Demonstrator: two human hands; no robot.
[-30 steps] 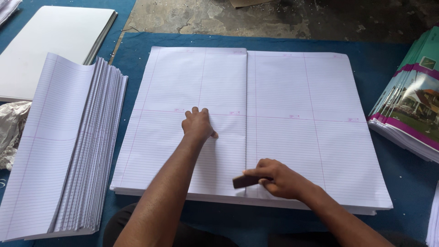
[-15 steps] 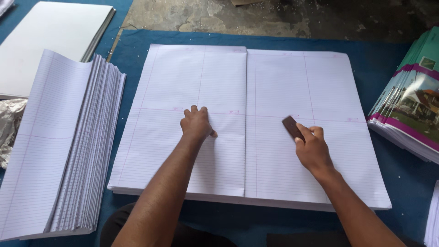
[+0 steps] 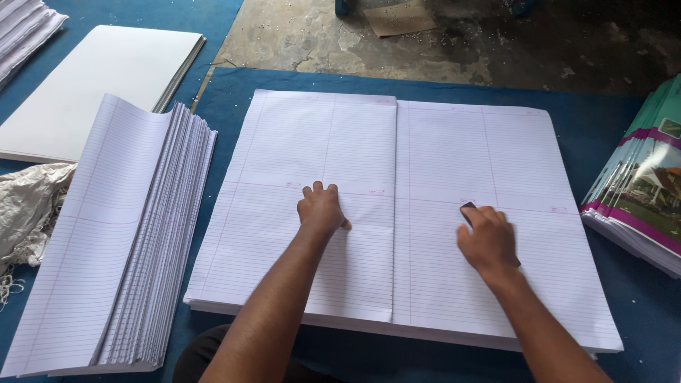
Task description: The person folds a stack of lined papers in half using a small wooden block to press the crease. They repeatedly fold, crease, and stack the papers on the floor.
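Note:
A large stack of white ruled paper sheets [image 3: 440,156] lies in front of me on a blue mat, with a vertical seam down the middle. My left hand [image 3: 321,210] rests palm down, fingers curled, on the left half near the seam. My right hand [image 3: 488,240] presses a small dark block [image 3: 468,208] against the right half of the sheet; only the block's tip shows past my fingers.
A fanned stack of folded ruled sheets [image 3: 120,255] lies at the left. Plain white boards [image 3: 92,85] lie at the far left, crumpled cloth [image 3: 28,213] beside them. Colourful printed covers [image 3: 645,206] are stacked at the right edge. Bare concrete floor [image 3: 454,42] lies beyond the mat.
My right hand has carried the dark block from the near edge by the seam up and to the right across the right half. My left hand has stayed in place.

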